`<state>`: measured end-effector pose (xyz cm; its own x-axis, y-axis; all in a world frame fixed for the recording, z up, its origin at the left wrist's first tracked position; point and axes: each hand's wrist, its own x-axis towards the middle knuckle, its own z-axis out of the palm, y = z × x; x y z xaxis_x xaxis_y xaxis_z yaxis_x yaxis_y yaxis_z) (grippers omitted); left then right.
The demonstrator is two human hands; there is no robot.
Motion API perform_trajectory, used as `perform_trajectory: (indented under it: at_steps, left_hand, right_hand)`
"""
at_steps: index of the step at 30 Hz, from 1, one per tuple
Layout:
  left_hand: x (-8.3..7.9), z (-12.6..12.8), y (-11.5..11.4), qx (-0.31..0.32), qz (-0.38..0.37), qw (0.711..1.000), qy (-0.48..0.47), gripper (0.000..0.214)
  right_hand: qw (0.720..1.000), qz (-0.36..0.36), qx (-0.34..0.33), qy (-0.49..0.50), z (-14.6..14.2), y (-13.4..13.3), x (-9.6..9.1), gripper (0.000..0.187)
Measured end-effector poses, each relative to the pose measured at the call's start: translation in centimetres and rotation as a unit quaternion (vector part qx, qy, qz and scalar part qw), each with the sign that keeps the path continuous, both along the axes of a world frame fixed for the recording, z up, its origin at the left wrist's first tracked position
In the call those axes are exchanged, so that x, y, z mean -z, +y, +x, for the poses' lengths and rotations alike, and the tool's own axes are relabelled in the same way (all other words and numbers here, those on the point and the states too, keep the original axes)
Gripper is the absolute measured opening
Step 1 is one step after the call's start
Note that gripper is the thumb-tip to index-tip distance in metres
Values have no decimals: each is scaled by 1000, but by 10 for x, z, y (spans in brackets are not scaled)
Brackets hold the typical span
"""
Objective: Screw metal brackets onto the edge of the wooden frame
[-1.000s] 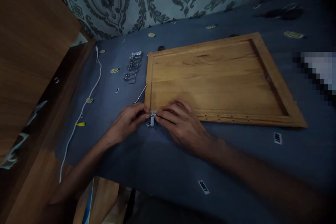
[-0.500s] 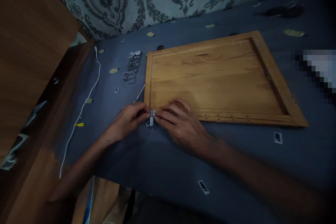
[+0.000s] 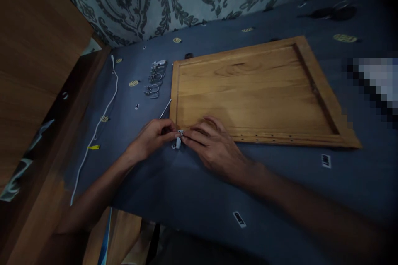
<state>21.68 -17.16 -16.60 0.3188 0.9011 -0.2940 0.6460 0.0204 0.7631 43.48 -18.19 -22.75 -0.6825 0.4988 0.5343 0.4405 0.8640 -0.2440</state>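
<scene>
A small metal hinge (image 3: 178, 143) sits at the near left corner of a framed wooden panel (image 3: 236, 91), its rounded end jutting past the edge. My left hand (image 3: 149, 138) is closed in a pinch on the hinge's left side. From the right, the thumb and forefinger of my right hand (image 3: 217, 147) grip it too, while the other fingers bend over the panel's frame. Whatever lies between the fingertips is too small to make out. The thin shaft of a screwdriver (image 3: 166, 108) shows just beyond my left hand, its handle hidden.
Several metal pieces (image 3: 154, 79) lie in a row left of the panel. A white cable (image 3: 107, 112) runs down the left side, near a yellow tag (image 3: 94, 147). A black object (image 3: 334, 12) lies at the far right on the blue patterned cloth (image 3: 280, 198).
Both hands stay at the hinge with almost no movement. The left fingers have shifted slightly, and the screwdriver's yellow part is now covered. The whole view has moved a little.
</scene>
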Motion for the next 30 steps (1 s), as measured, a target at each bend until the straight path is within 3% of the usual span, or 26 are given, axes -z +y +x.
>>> perform_trajectory:
  at_steps: [8, 13, 17, 22, 30]
  left_hand:
    - [-11, -6, -5, -11, 31, 999, 5, 28]
    - [-21, -21, -22, -74, 98, 991, 54, 35]
    - [-14, -35, -43, -113, 187, 962, 164, 29]
    - [0, -44, -61, -142, 134, 955, 225, 28]
    - [11, -40, -51, -163, 167, 944, 235, 20]
  right_hand:
    - [1000, 12, 9, -14, 0, 1, 2, 28]
    - [1000, 16, 2, -1, 0, 1, 3, 27]
    - [1000, 15, 9, -4, 0, 1, 2, 29]
    - [1000, 17, 2, 10, 0, 1, 0, 25]
    - [1000, 3, -2, 3, 2, 1, -2, 32]
